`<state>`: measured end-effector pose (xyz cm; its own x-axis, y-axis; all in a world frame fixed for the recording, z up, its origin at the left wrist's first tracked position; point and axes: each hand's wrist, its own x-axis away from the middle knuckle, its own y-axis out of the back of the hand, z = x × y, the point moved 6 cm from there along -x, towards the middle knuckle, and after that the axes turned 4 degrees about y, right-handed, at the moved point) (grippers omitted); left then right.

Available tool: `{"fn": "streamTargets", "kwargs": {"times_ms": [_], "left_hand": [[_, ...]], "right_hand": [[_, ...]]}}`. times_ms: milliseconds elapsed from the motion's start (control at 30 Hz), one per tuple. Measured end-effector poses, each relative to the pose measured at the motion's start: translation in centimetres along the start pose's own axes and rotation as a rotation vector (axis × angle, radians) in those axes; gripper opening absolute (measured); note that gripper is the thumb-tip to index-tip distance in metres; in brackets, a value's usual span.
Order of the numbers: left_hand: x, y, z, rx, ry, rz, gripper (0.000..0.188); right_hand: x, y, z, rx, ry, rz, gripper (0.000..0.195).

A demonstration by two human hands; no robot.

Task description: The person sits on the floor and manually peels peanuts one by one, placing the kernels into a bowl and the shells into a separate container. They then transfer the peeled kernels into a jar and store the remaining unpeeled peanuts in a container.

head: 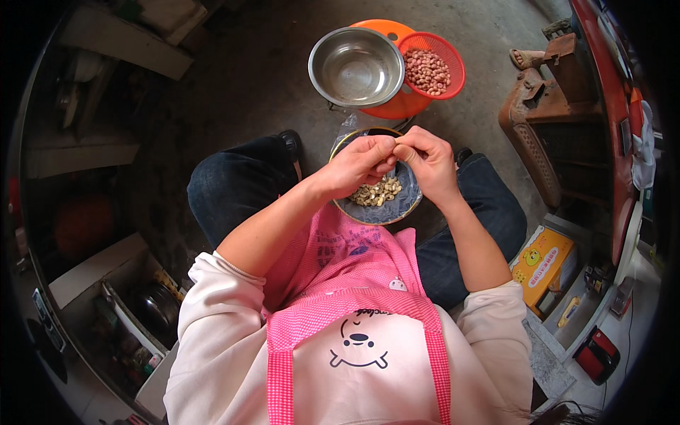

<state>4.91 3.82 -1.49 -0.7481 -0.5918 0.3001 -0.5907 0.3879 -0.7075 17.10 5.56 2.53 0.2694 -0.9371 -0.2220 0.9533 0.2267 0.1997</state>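
Note:
My left hand (365, 162) and my right hand (429, 163) meet at the fingertips, pinching a small pale thing that looks like a peanut pod (398, 141); the fingers hide most of it. Directly beneath them, between my knees, stands a round bin (411, 208) lined with clear plastic film. Broken peanut shells (378, 193) lie in a heap inside it. Beyond my hands, a red plastic basket (457, 64) holds many pink peanut kernels (426, 72). Beside it is a wide stainless steel bowl (356, 71), with no peanuts seen in it.
The bowl and basket rest on an orange plastic stool (390, 110). To the right stand a rusty metal frame (531, 122), a yellow printed box (543, 263) and another person's sandalled foot (526, 58). Open shelving with pans (155, 307) lines the left.

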Motion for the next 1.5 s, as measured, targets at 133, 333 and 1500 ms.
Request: {"fn": "streamTargets", "kwargs": {"times_ms": [133,333,1500], "left_hand": [[0.1,-0.7,-1.1,-0.126,-0.044,-0.016,0.03],[0.1,-0.9,-2.2,-0.43,-0.239,-0.137,0.022],[0.5,0.2,-2.8,-0.87,-0.347,-0.385,0.015]], "right_hand": [[1.0,-0.6,-2.8,-0.421,-0.36,-0.099,0.019],[1.6,0.6,-5.9,-0.181,-0.441,0.111,0.022],[2.9,-2.4,-5.8,-0.995,-0.785,-0.005,0.038]]}}
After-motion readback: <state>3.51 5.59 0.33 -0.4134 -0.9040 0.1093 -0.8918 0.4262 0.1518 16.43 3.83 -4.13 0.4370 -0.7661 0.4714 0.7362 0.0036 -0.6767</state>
